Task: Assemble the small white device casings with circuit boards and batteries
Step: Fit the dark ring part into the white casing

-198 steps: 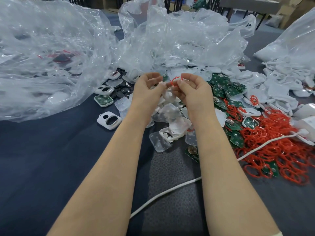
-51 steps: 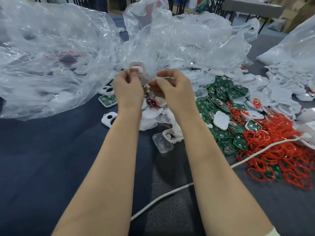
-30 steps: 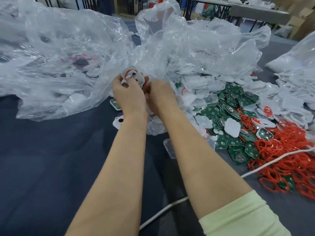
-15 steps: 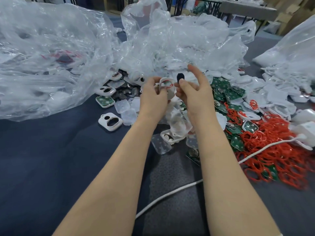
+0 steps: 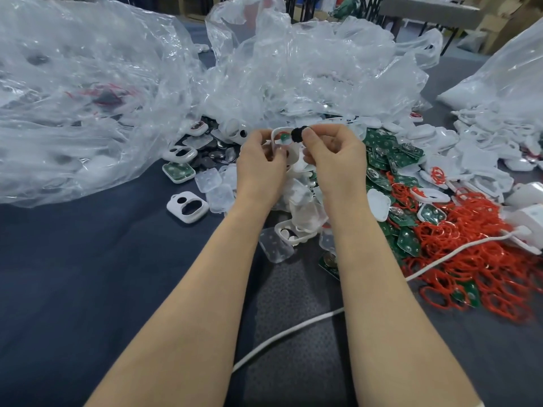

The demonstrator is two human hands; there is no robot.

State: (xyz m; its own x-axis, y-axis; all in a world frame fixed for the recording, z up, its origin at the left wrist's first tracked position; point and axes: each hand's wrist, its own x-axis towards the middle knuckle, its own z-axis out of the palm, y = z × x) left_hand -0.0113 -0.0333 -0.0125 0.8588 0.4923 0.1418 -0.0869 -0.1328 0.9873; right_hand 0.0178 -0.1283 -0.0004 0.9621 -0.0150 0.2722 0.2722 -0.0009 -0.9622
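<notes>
Curling round a white casing point(image 5: 284, 141) above the parts pile point(image 5: 302, 201), the left hand point(image 5: 260, 171) is gripping it while the right hand point(image 5: 335, 163) is pinching a small black piece point(image 5: 296, 134) at its rim

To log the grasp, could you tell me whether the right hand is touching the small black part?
Touching: the head view shows the right hand pinching the small black part.

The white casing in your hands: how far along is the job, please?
Done: the casing in the left hand already shows a red ring and green board inside. In hand: the right hand pinches a small black part at it. Left: heaps of loose boards, red rings and empty casings.
</notes>
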